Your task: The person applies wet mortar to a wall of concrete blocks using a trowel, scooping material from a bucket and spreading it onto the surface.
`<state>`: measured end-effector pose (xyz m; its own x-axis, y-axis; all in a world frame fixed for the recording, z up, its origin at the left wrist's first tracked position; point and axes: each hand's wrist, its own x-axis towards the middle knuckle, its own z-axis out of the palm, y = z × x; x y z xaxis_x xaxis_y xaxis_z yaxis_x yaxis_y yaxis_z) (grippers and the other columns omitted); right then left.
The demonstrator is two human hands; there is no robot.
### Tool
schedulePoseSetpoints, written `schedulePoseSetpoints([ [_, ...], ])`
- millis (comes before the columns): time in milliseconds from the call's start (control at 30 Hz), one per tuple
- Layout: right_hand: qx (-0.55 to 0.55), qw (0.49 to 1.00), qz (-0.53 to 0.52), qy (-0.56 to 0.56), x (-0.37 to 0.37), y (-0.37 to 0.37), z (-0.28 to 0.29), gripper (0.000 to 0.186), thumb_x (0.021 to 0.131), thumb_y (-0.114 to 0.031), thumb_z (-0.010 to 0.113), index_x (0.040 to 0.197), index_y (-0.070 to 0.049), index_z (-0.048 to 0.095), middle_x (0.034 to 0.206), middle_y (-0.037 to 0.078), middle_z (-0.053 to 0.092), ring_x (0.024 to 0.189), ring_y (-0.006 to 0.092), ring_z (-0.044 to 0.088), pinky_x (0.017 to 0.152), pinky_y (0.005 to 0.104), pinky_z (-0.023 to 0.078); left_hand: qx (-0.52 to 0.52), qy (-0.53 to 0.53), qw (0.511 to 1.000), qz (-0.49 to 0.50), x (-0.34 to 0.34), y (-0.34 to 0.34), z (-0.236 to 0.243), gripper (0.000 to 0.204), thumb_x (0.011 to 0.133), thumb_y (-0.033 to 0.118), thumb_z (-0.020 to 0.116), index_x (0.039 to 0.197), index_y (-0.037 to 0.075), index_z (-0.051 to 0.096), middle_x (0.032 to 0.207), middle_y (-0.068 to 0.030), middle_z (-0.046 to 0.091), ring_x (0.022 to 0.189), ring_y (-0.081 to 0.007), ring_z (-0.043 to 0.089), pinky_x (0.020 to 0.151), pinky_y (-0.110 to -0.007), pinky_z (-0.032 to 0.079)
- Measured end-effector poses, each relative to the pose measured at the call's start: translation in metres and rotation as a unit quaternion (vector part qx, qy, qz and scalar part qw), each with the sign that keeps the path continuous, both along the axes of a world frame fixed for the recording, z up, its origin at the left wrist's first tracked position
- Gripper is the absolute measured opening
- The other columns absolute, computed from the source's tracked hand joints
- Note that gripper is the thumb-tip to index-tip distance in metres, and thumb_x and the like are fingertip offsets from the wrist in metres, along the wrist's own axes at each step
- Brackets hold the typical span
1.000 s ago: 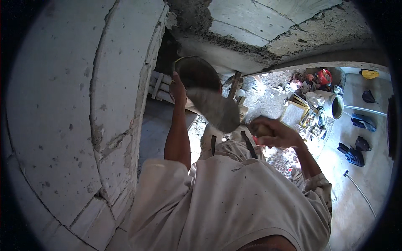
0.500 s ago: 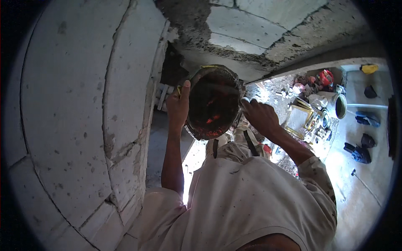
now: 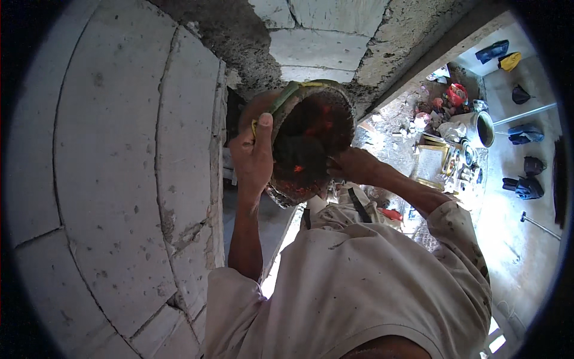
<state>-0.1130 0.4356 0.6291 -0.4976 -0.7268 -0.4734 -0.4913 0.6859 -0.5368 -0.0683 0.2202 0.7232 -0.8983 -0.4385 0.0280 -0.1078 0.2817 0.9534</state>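
A round, mortar-crusted bucket (image 3: 344, 99) is tilted so that its open mouth faces me, with a green and yellow strip along its upper left rim. My left hand (image 3: 252, 155) grips its left side, thumb over the rim. Inside it is dark, with a few reddish glints. At the right rim, my right hand (image 3: 353, 166) reaches into the mouth with its fingers curled. A dark, flat shape (image 3: 299, 151) extends from those fingers inside the bucket; its kind is too dim to tell.
A pale block wall (image 3: 113, 149) rises close on my left, and another block wall with rough mortar (image 3: 317, 51) stands ahead. Down on the right lie a white bucket (image 3: 483, 130), a red bag (image 3: 457, 94) and framed panels (image 3: 429, 164). Clothes (image 3: 526, 134) hang on the far right wall.
The bucket has tipped so more of its outer left side shows. My right hand has moved from outside the right rim to inside the mouth. The view has shifted slightly.
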Motion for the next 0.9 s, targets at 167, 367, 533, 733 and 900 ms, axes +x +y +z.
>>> schedulePoseSetpoints([
  [167, -0.142, 0.976, -0.027, -0.162, 0.02, -0.001, -0.01, 0.041, 0.083, -0.036, 0.064, 0.109, -0.006, 0.055, 0.097, 0.021, 0.062, 0.092, 0.0365, 0.061, 0.079, 0.0425, 0.049, -0.012, -0.012, 1.0, 0.022, 0.011, -0.002, -0.001, 0.054, 0.091, 0.051, 0.051, 0.059, 0.016, 0.025, 0.056, 0.0074, 0.02, 0.054, -0.0066, 0.018, 0.05, -0.031, 0.015],
  [367, -0.188, 0.972, -0.047, -0.129, 0.016, 0.007, 0.009, 0.05, 0.081, -0.038, 0.065, 0.119, -0.009, 0.051, 0.098, 0.02, 0.062, 0.088, 0.0371, 0.062, 0.079, 0.0428, 0.05, 0.025, -0.016, 0.992, 0.124, 0.026, -0.03, -0.016, 0.049, 0.095, 0.044, 0.048, 0.061, 0.011, 0.036, 0.061, 0.0073, 0.029, 0.058, -0.0057, 0.026, 0.051, -0.029, 0.021],
  [533, -0.032, 0.997, 0.046, 0.051, 0.003, 0.005, 0.04, 0.046, 0.082, -0.026, 0.059, 0.122, -0.007, 0.045, 0.079, 0.02, 0.064, 0.075, 0.0373, 0.064, 0.065, 0.0487, 0.052, 0.097, 0.067, 0.974, 0.193, 0.037, -0.035, -0.006, 0.05, 0.095, 0.044, 0.048, 0.081, -0.002, 0.061, 0.074, -0.0004, 0.054, 0.069, -0.0099, 0.045, 0.062, -0.028, 0.04],
  [733, -0.025, 0.964, 0.175, 0.196, -0.019, 0.013, 0.098, 0.041, 0.084, -0.033, 0.058, 0.117, -0.011, 0.046, 0.099, 0.015, 0.06, 0.081, 0.0364, 0.063, 0.069, 0.0464, 0.052, 0.237, 0.079, 0.929, 0.272, 0.073, -0.054, -0.009, 0.063, 0.093, 0.051, 0.044, 0.108, -0.009, 0.06, 0.099, -0.0129, 0.064, 0.088, -0.0207, 0.06, 0.083, -0.033, 0.047],
  [900, -0.136, 0.907, 0.222, 0.331, -0.038, -0.001, 0.241, 0.042, 0.081, -0.033, 0.062, 0.115, -0.009, 0.051, 0.095, 0.012, 0.06, 0.078, 0.0322, 0.064, 0.066, 0.0428, 0.052, 0.282, 0.086, 0.904, 0.309, 0.112, -0.058, -0.005, 0.062, 0.092, 0.053, 0.046, 0.113, -0.003, 0.057, 0.103, -0.014, 0.062, 0.09, -0.0248, 0.061, 0.077, -0.038, 0.049],
])
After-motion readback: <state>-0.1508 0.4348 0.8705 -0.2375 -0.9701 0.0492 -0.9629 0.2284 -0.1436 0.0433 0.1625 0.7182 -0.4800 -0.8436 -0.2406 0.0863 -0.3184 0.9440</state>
